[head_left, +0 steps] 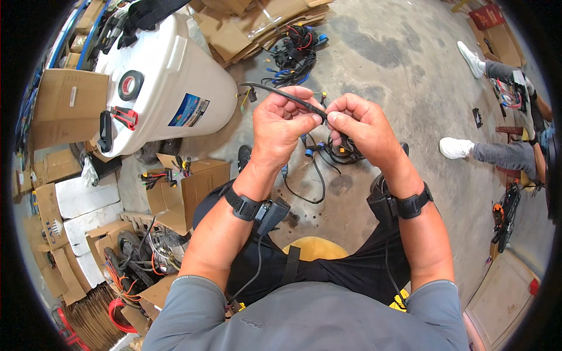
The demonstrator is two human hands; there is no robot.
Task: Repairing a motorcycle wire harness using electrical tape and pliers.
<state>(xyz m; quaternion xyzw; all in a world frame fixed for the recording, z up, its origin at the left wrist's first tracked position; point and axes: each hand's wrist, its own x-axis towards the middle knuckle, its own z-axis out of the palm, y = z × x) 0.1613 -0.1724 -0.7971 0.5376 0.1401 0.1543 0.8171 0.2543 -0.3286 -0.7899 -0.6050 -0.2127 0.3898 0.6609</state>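
My left hand (277, 124) and my right hand (364, 127) are raised close together in front of me. Between them runs a black cable (264, 88), pinched by the thumb and fingers of each hand. Its loose end sticks out past my left fingers toward the upper left. Part of the cable is covered by my fingertips. Beneath my hands, a coil of black cable (345, 157) with blue connectors lies on the floor, partly hidden by my right hand. One black cable loop (323, 186) trails from there toward my legs.
At left stands a large white bucket (213, 88) with a roll of black tape (130, 85) and a red utility knife (124, 117) on top. Tangled cables (293, 55) lie ahead near flattened cardboard (234, 29). An open cardboard box (205, 187) sits left. Another person's white shoe (455, 148) is at right.
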